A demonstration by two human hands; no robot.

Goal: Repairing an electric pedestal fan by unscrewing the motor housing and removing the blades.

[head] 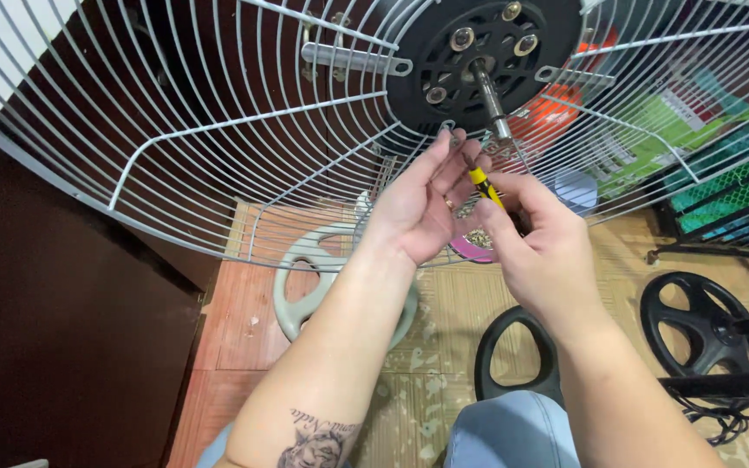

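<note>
1 head-worn view looks down and forward, close over both forearms, into a fan grille (pixel 218 130).

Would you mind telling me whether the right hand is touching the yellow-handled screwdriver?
Touching. The head view shows the right hand with its fingertips pinched around the yellow-handled screwdriver, no gap visible between them.

Patterned floor (pixel 444 303) with grey round base (pixel 305 286), two black bases (pixel 704 325), perhaps cables.

Wire fan guard (pixel 218 130) above floor, motor hub (pixel 478 52) behind it, screwdriver (pixel 484 185) below hub.
</note>
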